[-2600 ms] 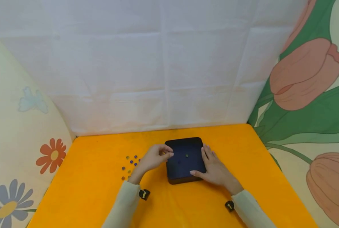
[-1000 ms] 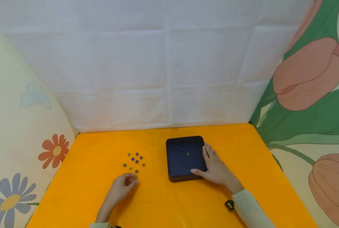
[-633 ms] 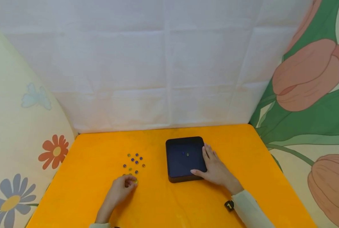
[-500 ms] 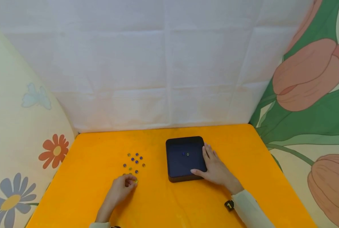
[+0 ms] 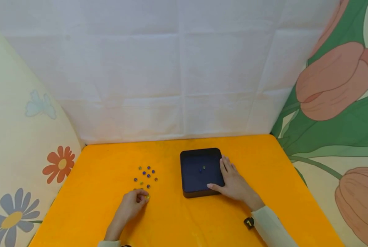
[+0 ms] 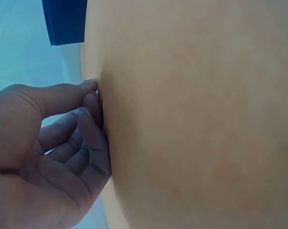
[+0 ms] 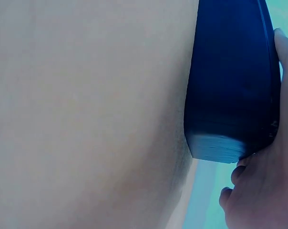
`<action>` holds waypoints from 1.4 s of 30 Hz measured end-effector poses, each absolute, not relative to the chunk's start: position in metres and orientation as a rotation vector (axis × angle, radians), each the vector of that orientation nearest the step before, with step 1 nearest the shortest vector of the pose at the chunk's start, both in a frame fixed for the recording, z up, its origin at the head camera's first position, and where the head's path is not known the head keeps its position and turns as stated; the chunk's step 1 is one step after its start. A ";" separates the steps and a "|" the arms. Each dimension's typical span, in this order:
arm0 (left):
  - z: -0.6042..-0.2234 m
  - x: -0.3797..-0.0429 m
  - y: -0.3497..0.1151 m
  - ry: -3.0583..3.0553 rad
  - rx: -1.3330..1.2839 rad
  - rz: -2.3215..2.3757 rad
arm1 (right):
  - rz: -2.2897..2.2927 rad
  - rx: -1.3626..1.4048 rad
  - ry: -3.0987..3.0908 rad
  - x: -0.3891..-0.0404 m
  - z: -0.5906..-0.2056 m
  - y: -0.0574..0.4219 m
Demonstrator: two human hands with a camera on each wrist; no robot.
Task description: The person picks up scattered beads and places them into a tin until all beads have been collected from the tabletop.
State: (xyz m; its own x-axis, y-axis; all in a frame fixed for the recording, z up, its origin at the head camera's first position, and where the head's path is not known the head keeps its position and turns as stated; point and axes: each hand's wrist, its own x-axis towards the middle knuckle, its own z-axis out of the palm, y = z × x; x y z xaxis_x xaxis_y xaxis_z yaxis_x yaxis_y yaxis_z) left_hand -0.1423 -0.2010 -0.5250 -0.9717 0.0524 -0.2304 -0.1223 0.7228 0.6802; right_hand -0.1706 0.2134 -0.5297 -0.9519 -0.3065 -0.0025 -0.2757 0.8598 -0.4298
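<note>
In the head view my left hand [image 5: 130, 205] is low over the yellow tabletop, at the near side of several loose glass marbles [image 5: 144, 173]. Its thumb and fingertips pinch a yellow-green marble [image 5: 147, 197]; in the left wrist view the fingertips meet at the cloth and the marble is hidden. A square black tray [image 5: 187, 195] stands to the right. Inside it lie a blue marble [image 5: 200, 171] and a greenish marble [image 5: 204, 167]. My right hand [image 5: 234, 185] holds the tray's near right corner, thumb over the rim and fingers along the outer wall.
The yellow cloth-covered table [image 5: 171, 226] ends at a white cloth backdrop [image 5: 134, 85]. Printed flower panels stand at the left [image 5: 17, 144] and right. Dark bands sit at both wrists, one marked band [image 5: 249, 223] at the right.
My left hand has gone from above the tray down left to the marbles and pinched a yellow-green one. Inside the tray the blue marble has rolled about. My right hand has stayed on the tray.
</note>
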 end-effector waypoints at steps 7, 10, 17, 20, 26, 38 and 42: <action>-0.526 -0.144 -0.201 2.701 -0.052 1.078 | -0.672 -0.468 2.958 -0.171 -0.529 0.214; -0.527 -0.143 -0.201 2.714 -0.057 1.068 | -0.678 -0.461 2.949 -0.171 -0.530 0.214; -0.528 -0.143 -0.201 2.714 -0.084 1.074 | -0.689 -0.453 2.937 -0.171 -0.531 0.214; -0.528 -0.143 -0.200 2.709 -0.093 1.072 | -0.690 -0.454 2.937 -0.171 -0.530 0.214; -0.527 -0.142 -0.201 2.716 -0.067 1.053 | -0.693 -0.461 2.940 -0.171 -0.531 0.214; -0.526 -0.142 -0.201 2.704 -0.060 1.043 | -0.692 -0.456 2.942 -0.171 -0.532 0.213; -0.524 -0.142 -0.200 2.695 -0.063 1.052 | -0.687 -0.449 2.939 -0.171 -0.531 0.213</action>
State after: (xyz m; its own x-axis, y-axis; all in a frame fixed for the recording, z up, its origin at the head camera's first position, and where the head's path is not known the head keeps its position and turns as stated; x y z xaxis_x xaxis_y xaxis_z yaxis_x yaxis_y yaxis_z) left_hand -0.1418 -0.2004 -0.5244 -0.9685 0.0494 -0.2442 -0.1292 0.7386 0.6617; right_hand -0.1708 0.2134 -0.5308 -0.9527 -0.3032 -0.0207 -0.2626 0.8555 -0.4463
